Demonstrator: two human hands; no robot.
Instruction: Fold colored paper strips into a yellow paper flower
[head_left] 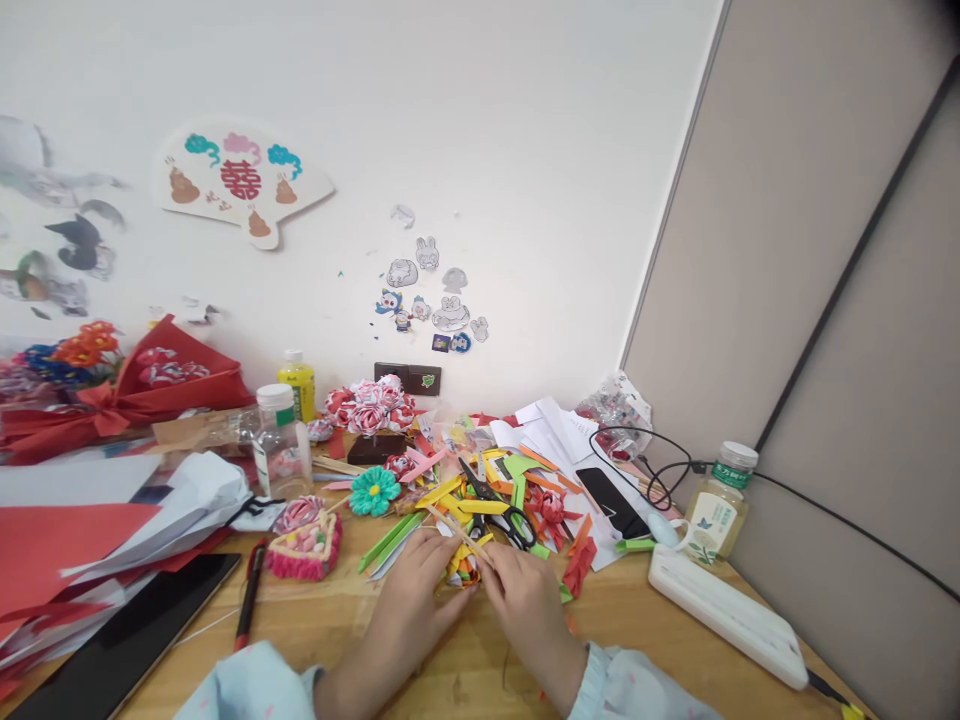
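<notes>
Two thin wooden sticks cross between my hands, just above the table's front part. My right hand [525, 595] pinches the lower end of the longer wooden stick [448, 521], which slants up to the left. The shorter stick [481, 542] runs down toward my left hand [412, 590], whose fingers close around its lower end; the fingertips are partly hidden. Under and beyond the fingers lies a heap of folded paper strips [442, 492] in yellow, orange and green. Black-handled scissors [517, 525] rest on this heap, just past my right hand.
A teal flower [374, 491] and a pink-edged heart-shaped piece [306, 545] lie left of the heap. A tablet [142, 635] and a pen [250, 597] are at left. On the right are a phone [611, 503], a white power strip [727, 615] and a bottle [718, 510].
</notes>
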